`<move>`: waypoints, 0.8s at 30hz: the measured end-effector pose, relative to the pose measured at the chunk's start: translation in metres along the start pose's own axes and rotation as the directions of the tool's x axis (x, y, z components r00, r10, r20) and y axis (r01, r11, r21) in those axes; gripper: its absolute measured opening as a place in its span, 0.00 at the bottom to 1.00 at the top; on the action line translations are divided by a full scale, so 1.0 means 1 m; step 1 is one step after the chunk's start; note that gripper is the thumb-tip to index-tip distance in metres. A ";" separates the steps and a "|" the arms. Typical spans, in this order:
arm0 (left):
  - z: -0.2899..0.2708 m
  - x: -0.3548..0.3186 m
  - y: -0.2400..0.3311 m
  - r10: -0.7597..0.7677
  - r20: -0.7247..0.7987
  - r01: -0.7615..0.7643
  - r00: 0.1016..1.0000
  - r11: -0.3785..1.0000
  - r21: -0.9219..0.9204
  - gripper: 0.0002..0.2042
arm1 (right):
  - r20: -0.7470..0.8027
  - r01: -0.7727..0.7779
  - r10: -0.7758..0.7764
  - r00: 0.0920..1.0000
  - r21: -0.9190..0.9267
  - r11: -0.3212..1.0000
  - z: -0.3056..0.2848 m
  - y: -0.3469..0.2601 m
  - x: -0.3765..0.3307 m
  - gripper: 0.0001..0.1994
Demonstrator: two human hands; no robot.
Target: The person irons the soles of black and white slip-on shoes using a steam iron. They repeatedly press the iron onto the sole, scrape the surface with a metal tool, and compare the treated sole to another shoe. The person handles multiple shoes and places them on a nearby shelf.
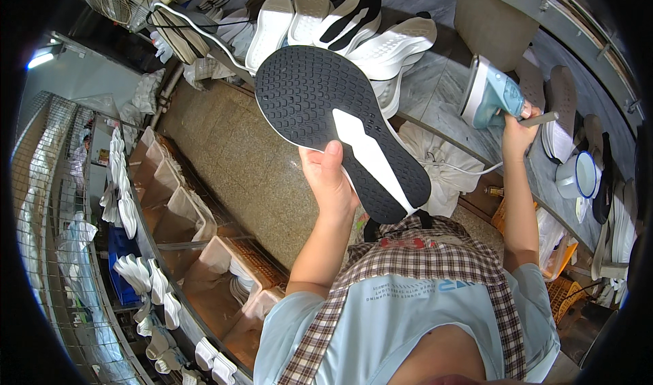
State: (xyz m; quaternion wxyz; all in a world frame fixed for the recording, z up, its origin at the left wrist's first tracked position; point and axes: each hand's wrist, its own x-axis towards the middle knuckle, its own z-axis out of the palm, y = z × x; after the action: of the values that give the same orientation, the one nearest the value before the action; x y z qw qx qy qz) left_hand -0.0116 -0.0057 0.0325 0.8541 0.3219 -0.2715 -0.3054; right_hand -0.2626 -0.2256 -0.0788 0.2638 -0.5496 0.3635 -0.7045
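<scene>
The person's left hand (pixel 330 181) had a sole (pixel 347 133) pinched at its side edge, thumb flat on the black tread, the gap no wider than the sole was thick; the other fingers were mostly hidden behind it. The sole was held up at the near edge of the counter (pixel 439 96), tilted, its tread with the white stripe turned up and its narrower end toward the checked apron (pixel 435 266).

The right hand (pixel 518 137) was curled closed around the handle of a blue and white iron (pixel 495 96), lifted over the counter's near edge farther right. A grey rod (pixel 543 120) stuck out beside that hand; I couldn't tell whether it belonged to the iron. A white cord (pixel 469 171) looped below, in front of a pale cloth (pixel 445 194) hanging under the near edge.

Behind the sole, a row of soles (pixel 309 11) lined the counter toward its left end. A board (pixel 493 21) stood at the far edge. Toward the right end, near more soles (pixel 561 106), sat a white mug (pixel 571 176) with a blue rim. Across the floor (pixel 252 167) stood cloth-lined boxes (pixel 248 269).
</scene>
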 end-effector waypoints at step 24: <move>0.006 -0.001 -0.010 -0.030 0.057 0.025 0.998 0.996 0.080 0.34 | -0.031 -0.202 0.200 0.979 -0.225 0.953 -0.031 -0.065 -0.066 0.08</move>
State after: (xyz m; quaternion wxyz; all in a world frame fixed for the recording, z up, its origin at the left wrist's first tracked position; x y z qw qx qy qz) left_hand -0.0195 -0.0132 0.0290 0.8280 0.3503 -0.3037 -0.3154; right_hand -0.2740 -0.1291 -0.0698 0.2681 -0.5336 0.4964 -0.6301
